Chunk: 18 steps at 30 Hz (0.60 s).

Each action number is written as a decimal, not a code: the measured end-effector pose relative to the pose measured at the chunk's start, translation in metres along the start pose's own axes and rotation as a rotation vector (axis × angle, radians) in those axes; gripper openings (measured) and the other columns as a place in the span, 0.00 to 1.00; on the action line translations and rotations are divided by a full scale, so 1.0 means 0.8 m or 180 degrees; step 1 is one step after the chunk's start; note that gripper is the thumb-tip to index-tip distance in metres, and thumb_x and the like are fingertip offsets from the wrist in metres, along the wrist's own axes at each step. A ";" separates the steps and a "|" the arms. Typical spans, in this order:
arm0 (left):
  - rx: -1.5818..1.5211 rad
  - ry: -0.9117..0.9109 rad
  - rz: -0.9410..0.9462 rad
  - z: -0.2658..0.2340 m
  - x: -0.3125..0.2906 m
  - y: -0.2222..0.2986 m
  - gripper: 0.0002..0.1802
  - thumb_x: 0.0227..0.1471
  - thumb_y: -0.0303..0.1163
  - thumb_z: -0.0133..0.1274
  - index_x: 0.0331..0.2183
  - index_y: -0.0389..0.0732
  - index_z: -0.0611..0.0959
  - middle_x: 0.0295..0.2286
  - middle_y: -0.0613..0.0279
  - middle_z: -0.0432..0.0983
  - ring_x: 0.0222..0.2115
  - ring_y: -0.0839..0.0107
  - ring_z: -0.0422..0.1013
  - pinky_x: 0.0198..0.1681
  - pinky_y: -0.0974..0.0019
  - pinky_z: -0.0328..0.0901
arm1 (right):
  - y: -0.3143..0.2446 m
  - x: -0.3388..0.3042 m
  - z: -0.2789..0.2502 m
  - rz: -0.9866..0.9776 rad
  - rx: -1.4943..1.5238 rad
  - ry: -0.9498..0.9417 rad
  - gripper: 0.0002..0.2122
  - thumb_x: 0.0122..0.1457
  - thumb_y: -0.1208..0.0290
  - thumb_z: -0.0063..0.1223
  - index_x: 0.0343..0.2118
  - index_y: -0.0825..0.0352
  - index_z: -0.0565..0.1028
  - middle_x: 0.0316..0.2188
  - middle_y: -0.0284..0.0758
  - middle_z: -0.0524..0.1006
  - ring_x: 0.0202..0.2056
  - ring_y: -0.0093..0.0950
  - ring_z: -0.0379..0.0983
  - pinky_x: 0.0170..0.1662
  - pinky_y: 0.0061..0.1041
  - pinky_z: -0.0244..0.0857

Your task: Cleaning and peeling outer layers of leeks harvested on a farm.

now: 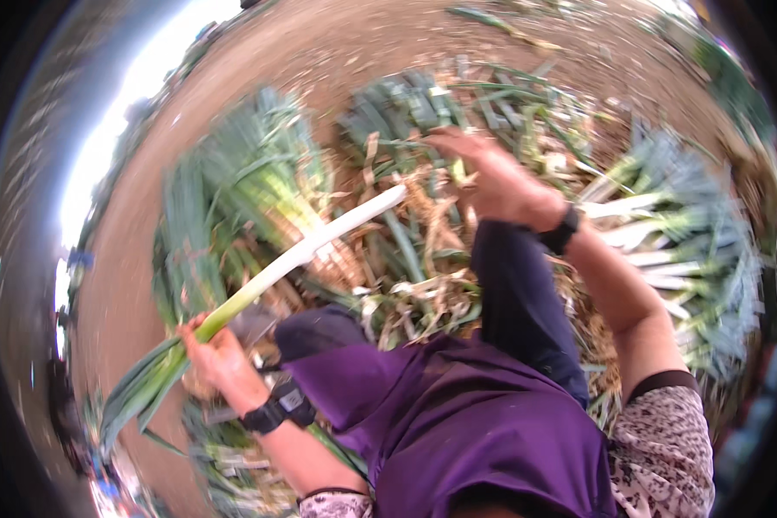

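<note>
- Across the whole view: brown ground (354, 43), strewn with bits of plant, edges bent toward the rim.
- Lower centre: purple apron (492, 432) over the person's front; dark trousers (527, 302), knees bent.
- Right side: leek row (699, 250), fanned, white shanks toward the person, blue-green leaves outward.
- Upper left: leek bundle (263, 164), leaves pointing away, roots toward the knees.
- Between the two: heap of trimmings (419, 302), green and straw-coloured scraps, tangled.
- Held leek (293, 256): long, slanting from lower left to upper right; bare white end up near the right hand but apart from it, leaves hanging lower left.
- Right hand (501, 181): fingers stretched, spread from the thumb, above the greenery; blurred, contact beneath cannot be told.
- Left hand (217, 358): closed around the held leek where white turns green.
- Smallest: black wristbands (561, 229), one per wrist.
</note>
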<state>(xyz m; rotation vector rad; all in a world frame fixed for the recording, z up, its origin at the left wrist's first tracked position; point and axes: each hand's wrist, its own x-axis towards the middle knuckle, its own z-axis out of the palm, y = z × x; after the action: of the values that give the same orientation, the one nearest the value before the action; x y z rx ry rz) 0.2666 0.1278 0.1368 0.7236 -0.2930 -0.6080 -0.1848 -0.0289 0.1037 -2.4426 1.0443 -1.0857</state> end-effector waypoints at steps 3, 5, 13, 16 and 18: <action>0.0227 -0.0902 -0.0375 0.015 0.030 -0.006 0.14 0.54 0.37 0.50 0.26 0.35 0.72 0.25 0.59 0.71 0.28 0.67 0.68 0.37 0.66 0.66 | -0.022 -0.024 -0.003 -0.0182 -0.0442 0.0198 0.33 0.46 0.72 0.57 0.57 0.56 0.59 0.60 0.44 0.52 0.56 0.42 0.57 0.51 0.37 0.63; 0.0645 -0.1193 -0.0205 0.084 -0.020 -0.015 0.15 0.55 0.37 0.48 0.24 0.36 0.72 0.24 0.60 0.69 0.29 0.68 0.67 0.41 0.63 0.66 | -0.025 -0.060 -0.012 -0.0077 -0.0847 0.0061 0.25 0.51 0.72 0.49 0.55 0.61 0.60 0.49 0.47 0.65 0.43 0.43 0.69 0.39 0.38 0.67; 0.1229 -0.2927 -0.0595 0.303 -0.269 -0.198 0.14 0.55 0.32 0.48 0.40 0.32 0.74 0.35 0.57 0.71 0.37 0.69 0.67 0.44 0.66 0.63 | 0.062 -0.309 0.043 0.2139 0.0891 0.0590 0.06 0.47 0.78 0.49 0.27 0.69 0.64 0.18 0.45 0.71 0.23 0.41 0.71 0.26 0.36 0.64; 0.1687 -0.4640 -0.0328 0.317 -0.384 -0.218 0.25 0.52 0.34 0.53 0.50 0.35 0.69 0.48 0.56 0.67 0.48 0.66 0.64 0.51 0.63 0.59 | 0.055 -0.415 0.099 0.2975 0.2187 0.1372 0.09 0.52 0.80 0.50 0.36 0.67 0.69 0.20 0.31 0.73 0.24 0.24 0.71 0.28 0.25 0.67; 0.2227 -0.5029 0.0205 0.309 -0.378 -0.221 0.31 0.49 0.38 0.56 0.52 0.35 0.68 0.51 0.55 0.64 0.53 0.64 0.60 0.56 0.61 0.55 | 0.046 -0.436 0.096 0.3772 0.2488 0.2204 0.06 0.52 0.77 0.54 0.32 0.67 0.70 0.22 0.28 0.72 0.24 0.20 0.69 0.26 0.23 0.66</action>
<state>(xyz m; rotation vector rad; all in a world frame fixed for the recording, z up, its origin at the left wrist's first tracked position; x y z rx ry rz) -0.1570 0.0776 0.1783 0.7409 -2.0547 -0.9279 -0.3074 0.1891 -0.1537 -0.5792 1.4976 -1.4179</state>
